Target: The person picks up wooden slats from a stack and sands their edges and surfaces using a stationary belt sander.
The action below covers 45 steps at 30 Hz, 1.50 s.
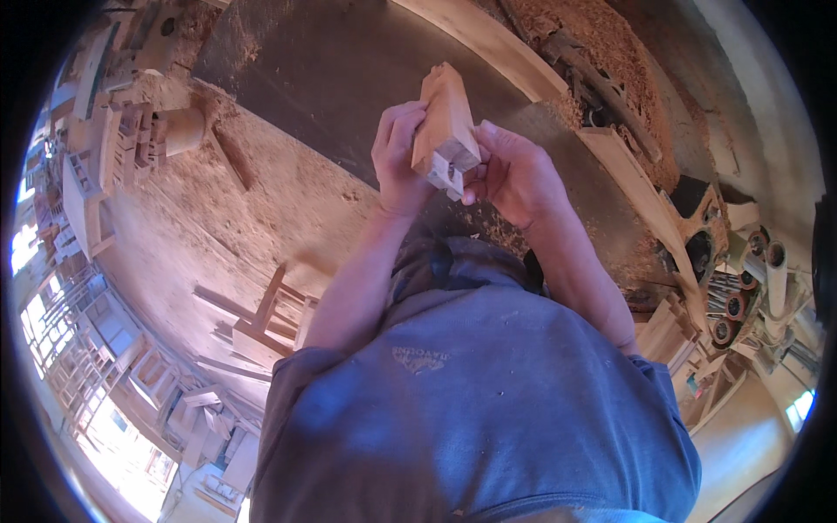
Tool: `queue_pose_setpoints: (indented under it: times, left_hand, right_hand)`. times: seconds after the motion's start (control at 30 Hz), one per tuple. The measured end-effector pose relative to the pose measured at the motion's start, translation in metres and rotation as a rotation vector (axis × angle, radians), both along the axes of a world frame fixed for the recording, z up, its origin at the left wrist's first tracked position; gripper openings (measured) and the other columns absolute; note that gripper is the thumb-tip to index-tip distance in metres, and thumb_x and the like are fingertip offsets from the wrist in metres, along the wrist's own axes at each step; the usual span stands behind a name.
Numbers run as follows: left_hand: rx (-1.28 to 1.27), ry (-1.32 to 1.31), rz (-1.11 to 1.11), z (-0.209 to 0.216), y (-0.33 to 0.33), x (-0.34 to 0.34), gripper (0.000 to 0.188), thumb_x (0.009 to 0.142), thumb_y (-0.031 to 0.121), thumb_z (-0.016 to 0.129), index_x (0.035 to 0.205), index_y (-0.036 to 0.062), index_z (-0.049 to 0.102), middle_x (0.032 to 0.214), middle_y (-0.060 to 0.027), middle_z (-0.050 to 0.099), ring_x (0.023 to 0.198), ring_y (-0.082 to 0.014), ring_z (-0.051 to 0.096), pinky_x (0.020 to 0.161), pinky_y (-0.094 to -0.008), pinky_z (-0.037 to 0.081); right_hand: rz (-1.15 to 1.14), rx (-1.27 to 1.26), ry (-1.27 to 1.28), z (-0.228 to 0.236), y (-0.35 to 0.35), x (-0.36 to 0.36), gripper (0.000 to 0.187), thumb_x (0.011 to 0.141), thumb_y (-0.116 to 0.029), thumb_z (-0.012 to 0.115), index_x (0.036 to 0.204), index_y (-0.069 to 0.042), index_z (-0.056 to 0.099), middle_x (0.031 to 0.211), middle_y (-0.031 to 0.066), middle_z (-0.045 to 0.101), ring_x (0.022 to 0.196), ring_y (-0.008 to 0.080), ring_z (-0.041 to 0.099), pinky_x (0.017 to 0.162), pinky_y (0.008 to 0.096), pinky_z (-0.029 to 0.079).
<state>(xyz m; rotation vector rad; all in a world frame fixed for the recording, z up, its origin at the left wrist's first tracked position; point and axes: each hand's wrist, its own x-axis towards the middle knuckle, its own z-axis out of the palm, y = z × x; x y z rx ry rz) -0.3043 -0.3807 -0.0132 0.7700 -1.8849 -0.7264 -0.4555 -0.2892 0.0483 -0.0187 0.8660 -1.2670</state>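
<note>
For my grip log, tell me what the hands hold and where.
A notched wooden block: the left hand grips its left side around mid-length, the right hand its right side toward the lower end.

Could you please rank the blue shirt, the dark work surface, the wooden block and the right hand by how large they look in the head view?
1. Blue shirt
2. Dark work surface
3. Wooden block and right hand: too alike to rank.

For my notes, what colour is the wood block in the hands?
The wood block is mostly light orange-brown, seen in the head view.
</note>
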Motion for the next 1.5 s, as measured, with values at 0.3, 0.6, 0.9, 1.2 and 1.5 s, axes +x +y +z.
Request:
queue_pose_setpoints:
  times: [0.3,0.6,0.9,1.2,1.5]
  left_hand:
    - [-0.134,-0.218,-0.177,0.013,-0.007,-0.003,0.043,0.067,-0.006,0.071,0.109,0.0033,0.063,0.113,-0.0133,0.066,0.102,-0.036,0.065,0.087,-0.0403,0.057]
    - [0.523,-0.157,0.014,-0.013,-0.001,0.004,0.046,0.084,-0.004,0.065,0.13,-0.0027,0.06,0.114,-0.0138,0.067,0.099,-0.0253,0.068,0.086,-0.0347,0.057]
    - [1.013,-0.009,0.017,-0.04,-0.03,-0.043,0.038,0.101,0.019,0.062,0.126,-0.0096,0.06,0.099,-0.0114,0.07,0.083,-0.0151,0.067,0.074,-0.0295,0.057]
    - [0.889,-0.261,0.212,-0.078,-0.08,-0.113,0.036,0.093,0.03,0.066,0.1,-0.0053,0.068,0.095,-0.0284,0.072,0.096,-0.0442,0.07,0.084,-0.0505,0.054]
    - [0.879,-0.299,0.293,-0.074,-0.086,-0.135,0.03,0.095,0.023,0.062,0.103,-0.0058,0.065,0.103,-0.0298,0.068,0.102,-0.0479,0.065,0.091,-0.0544,0.051]
  right_hand:
    - [0.053,0.081,-0.074,0.008,0.003,-0.01,0.043,0.098,-0.035,0.058,0.119,0.002,0.063,0.102,0.0157,0.071,0.08,0.0276,0.071,0.063,0.0408,0.058]
    - [0.098,0.278,0.159,-0.029,-0.006,-0.037,0.037,0.086,-0.014,0.064,0.117,0.007,0.063,0.102,0.0173,0.071,0.084,0.0264,0.071,0.077,0.0398,0.059]
    - [0.298,0.093,1.726,-0.065,-0.024,-0.041,0.063,0.083,-0.018,0.065,0.144,-0.008,0.052,0.113,0.0245,0.069,0.101,0.0404,0.068,0.088,0.0462,0.054]
    - [0.23,-0.375,2.13,-0.1,-0.048,-0.051,0.051,0.074,0.006,0.062,0.123,-0.006,0.066,0.123,0.0151,0.063,0.117,0.0371,0.06,0.1,0.0474,0.05]
    - [0.107,-0.603,1.996,-0.126,-0.066,-0.071,0.034,0.071,0.014,0.061,0.102,0.0,0.064,0.129,0.0141,0.064,0.13,0.0343,0.057,0.107,0.0446,0.048]
